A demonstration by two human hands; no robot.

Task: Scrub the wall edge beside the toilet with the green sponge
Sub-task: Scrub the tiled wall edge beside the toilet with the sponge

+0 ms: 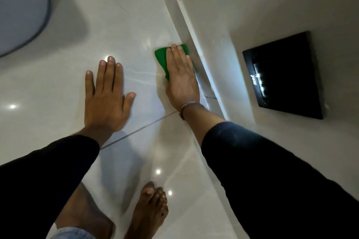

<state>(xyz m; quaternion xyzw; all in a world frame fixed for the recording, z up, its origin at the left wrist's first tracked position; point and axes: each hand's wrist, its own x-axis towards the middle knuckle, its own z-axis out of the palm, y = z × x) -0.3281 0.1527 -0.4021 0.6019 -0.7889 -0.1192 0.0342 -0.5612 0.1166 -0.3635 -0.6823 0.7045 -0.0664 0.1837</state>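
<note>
A flat green sponge (161, 58) lies on the glossy white floor tiles, right against the wall edge (204, 68) that runs diagonally up the frame. My right hand (181, 79) presses flat on top of the sponge, fingers together and pointing away from me; most of the sponge is hidden under the palm. My left hand (107, 95) rests flat on the floor to the left, fingers spread, holding nothing. The white toilet (21, 11) fills the upper left corner.
A black rectangular panel (281, 77) with small lit marks is set in the wall on the right. My bare feet (149, 209) stand on the tiles at the bottom. A dark grout line (139, 130) crosses the floor between my arms.
</note>
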